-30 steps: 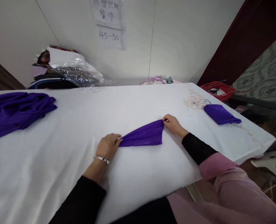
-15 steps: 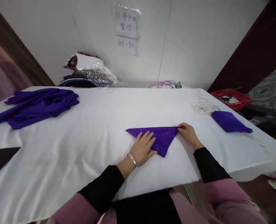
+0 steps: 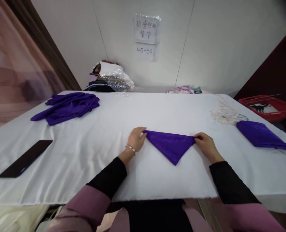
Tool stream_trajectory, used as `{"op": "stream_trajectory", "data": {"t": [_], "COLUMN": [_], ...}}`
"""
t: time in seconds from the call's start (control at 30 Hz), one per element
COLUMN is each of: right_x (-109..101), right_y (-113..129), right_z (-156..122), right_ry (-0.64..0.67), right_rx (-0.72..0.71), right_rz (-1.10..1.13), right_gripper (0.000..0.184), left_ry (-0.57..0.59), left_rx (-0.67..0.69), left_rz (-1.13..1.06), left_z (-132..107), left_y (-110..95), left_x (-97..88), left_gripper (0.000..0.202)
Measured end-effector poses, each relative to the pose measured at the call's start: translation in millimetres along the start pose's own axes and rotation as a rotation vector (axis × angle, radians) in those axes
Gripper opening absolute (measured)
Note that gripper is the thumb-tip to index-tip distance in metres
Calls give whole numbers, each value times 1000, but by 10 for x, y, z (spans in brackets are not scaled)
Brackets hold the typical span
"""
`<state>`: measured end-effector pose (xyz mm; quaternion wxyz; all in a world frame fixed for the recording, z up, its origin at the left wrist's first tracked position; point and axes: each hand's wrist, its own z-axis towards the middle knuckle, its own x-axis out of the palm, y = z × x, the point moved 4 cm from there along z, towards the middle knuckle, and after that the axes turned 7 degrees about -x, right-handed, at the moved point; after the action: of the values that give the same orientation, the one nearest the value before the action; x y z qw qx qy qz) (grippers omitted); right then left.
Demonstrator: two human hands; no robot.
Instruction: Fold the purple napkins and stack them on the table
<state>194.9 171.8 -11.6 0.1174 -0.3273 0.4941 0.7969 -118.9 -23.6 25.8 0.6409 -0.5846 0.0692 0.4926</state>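
Observation:
A purple cloth napkin [image 3: 171, 145] lies folded into a triangle on the white-covered table [image 3: 109, 161], its point toward me. My left hand [image 3: 136, 139] pinches the triangle's left corner. My right hand [image 3: 205, 144] pinches its right corner. Both hands rest on the tablecloth with fingers closed on the fabric. A silver bracelet sits on my left wrist.
A heap of unfolded purple cloths [image 3: 67, 105] lies at the far left. A folded purple stack [image 3: 261, 135] sits at the right. A black flat slab [image 3: 25, 159] lies near the left front edge. Bagged fabrics [image 3: 111, 77] and a red basket [image 3: 268, 106] stand behind.
My left hand has slid off the flat cloth to grip its left corner. The triangle now lies spread between both hands. The camera has swung left.

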Motion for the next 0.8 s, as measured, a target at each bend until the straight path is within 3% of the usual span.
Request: {"op": "stream_trajectory", "data": {"t": [0.1, 0.2, 0.43, 0.8], "right_x": [13, 25, 40, 52], "right_y": [-32, -52, -45, -101], "right_z": [3, 5, 16, 23], "right_ry": [5, -2, -21, -17], "right_rx": [10, 39, 57, 72], "right_rz": [42, 90, 131, 133], "right_gripper": [20, 19, 18, 20], "left_ry": [-15, 54, 193, 272], "left_rx": [-117, -136, -67, -14], "left_rz": [-9, -35, -114, -199], "left_z": [152, 199, 287, 351], "left_y": [335, 490, 468, 512], "left_x": [-119, -114, -11, 41], "left_gripper": [27, 24, 24, 12]}}
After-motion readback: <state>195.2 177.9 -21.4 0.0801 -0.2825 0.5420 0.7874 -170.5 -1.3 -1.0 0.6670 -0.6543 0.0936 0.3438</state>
